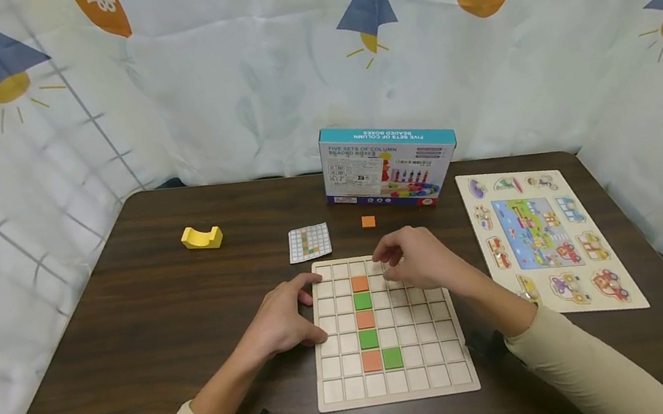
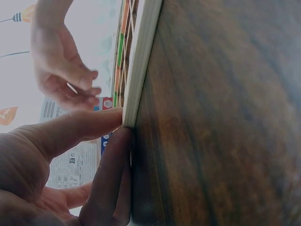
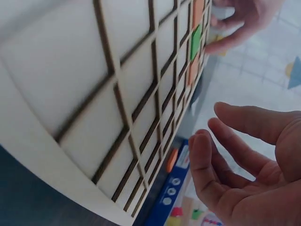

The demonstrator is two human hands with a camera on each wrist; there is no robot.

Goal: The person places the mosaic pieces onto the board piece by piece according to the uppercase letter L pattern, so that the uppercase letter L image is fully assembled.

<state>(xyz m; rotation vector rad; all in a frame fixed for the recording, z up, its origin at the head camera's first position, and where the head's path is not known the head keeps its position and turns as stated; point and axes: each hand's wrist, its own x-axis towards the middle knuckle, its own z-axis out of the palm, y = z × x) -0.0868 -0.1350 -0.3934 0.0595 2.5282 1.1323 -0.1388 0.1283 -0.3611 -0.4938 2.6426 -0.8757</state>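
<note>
A pale wooden grid board [image 1: 398, 397] lies on the table, with orange tiles [image 1: 364, 319] and green tiles [image 1: 369, 339] alternating down one column. Beside the lowest orange tile sits another green tile [image 1: 392, 358]. My left hand [image 1: 287, 315] rests at the board's left edge, thumb and fingertips spread along the rim. Over the upper part of the board hovers my right hand [image 1: 417, 258], its fingers loosely bent; in the right wrist view a gap shows between thumb and fingers, with nothing in it. A loose orange tile [image 1: 368, 221] lies just beyond the board.
A pattern card [image 1: 309, 243] lies behind the board. A toy box [image 1: 387, 166] stands at the back. To the right is a picture puzzle board [image 1: 612, 268]; a yellow curved block [image 1: 202, 238] is at far left. A patterned curtain [image 1: 257, 87] hangs behind the table.
</note>
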